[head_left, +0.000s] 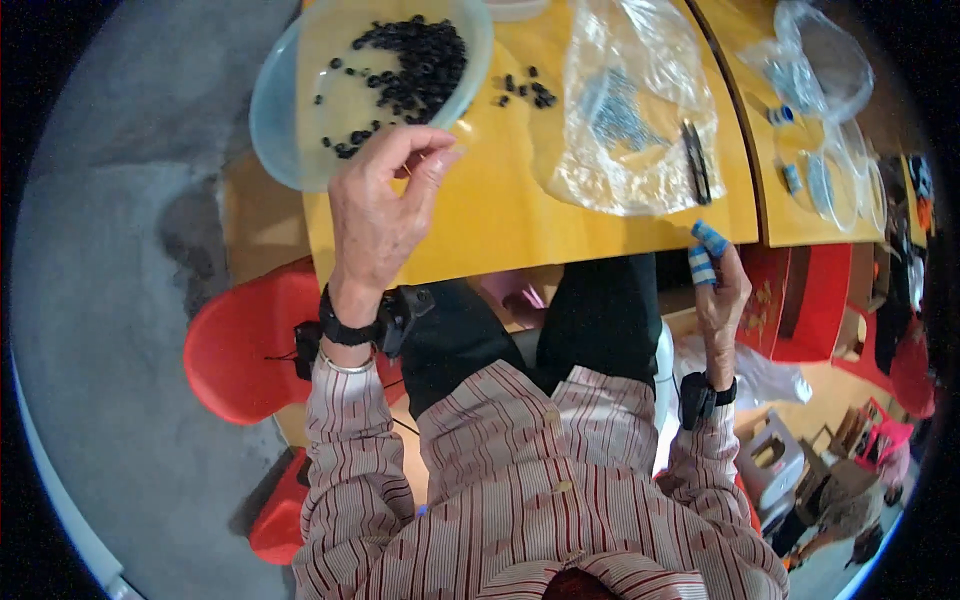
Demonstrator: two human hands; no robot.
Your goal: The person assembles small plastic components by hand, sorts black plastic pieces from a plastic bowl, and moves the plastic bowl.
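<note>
My left hand [385,205] is raised at the near side of a pale translucent basin [272,115]. Its thumb and forefinger are pinched, and whatever is between them is too small to name. Inside the basin lie many small black parts [425,70]. Just off the table's front edge is my right hand [724,295], with blue-and-white striped wraps [709,239] on the thumb and a finger. Those two tips are drawn close together; anything between them cannot be made out. Nearest to them, black tweezers [695,165] lie on a clear plastic bag [590,175] holding tiny silvery-blue pieces [622,110].
Several loose black parts [540,95] lie on the yellow table [480,225] between basin and bag. A gap divides it from another yellow table at right, with a second clear bag [820,80] and blue-striped rolls [792,180]. A red chair [235,345] stands at left.
</note>
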